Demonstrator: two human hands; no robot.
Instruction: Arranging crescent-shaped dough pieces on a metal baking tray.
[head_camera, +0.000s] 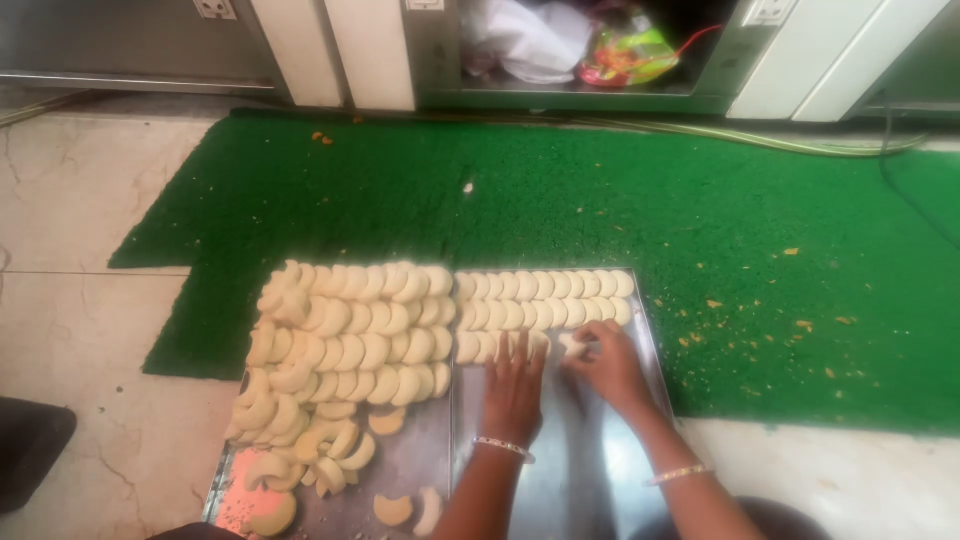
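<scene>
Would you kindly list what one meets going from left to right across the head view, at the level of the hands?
Pale tiled floor → loose pile of pale crescent-shaped dough pieces → left hand → right hand → right rim of the metal tray → green turf mat.

Hands laying crescent dough pieces on a steel tray

On the steel tray (600, 470), left hand (515, 385) presses the third row; right hand (608, 368) pinches a crescent dough piece (573, 345) beside it; left of both, heaped crescents (340, 345).

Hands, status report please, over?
Left hand flat by the neat pastry rows. Right hand setting one pastry piece. Loose pile alongside on the left tray, nothing blocking.
</scene>
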